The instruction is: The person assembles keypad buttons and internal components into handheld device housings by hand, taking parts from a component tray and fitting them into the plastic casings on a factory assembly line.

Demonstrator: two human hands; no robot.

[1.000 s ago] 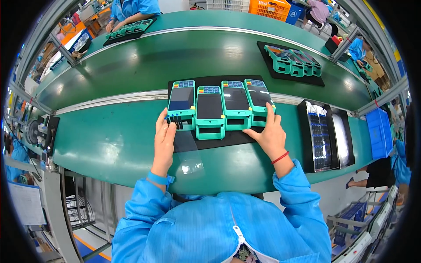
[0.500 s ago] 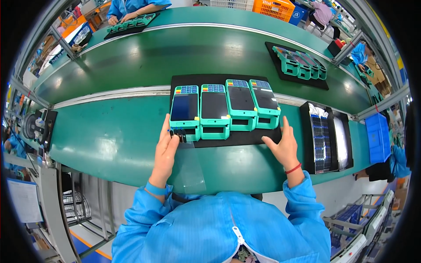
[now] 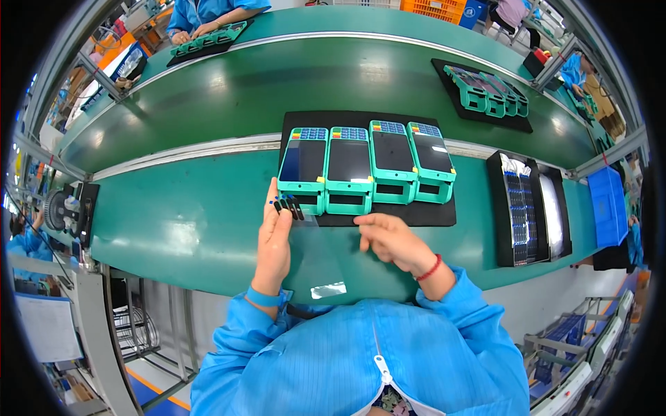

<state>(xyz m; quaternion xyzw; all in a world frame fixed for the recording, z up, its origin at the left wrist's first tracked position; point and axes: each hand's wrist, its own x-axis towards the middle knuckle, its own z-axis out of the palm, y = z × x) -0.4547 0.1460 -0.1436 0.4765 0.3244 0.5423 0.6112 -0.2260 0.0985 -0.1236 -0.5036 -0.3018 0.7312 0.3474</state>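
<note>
Four green handheld payment terminals lie in a row on a black foam pad, keypads at the far end. My left hand is closed at the pad's near left corner. Between thumb and fingers it holds a clear plastic film carrying several small black strips with blue tips. The clear film spreads over the bench, a shiny patch at its near end. My right hand is just off the pad's front edge, index finger stretched out, the others partly bent, with nothing visible in it.
On the right stand a black tray of dark strips and a blue bin. Beyond the metal rail, another pad bears more terminals. A co-worker's hands work on terminals at the far left. A black reel device stands at the left end.
My right hand has left the pad's right side and moved left to its front edge. My left hand still holds the film. The whole view has shifted slightly.
</note>
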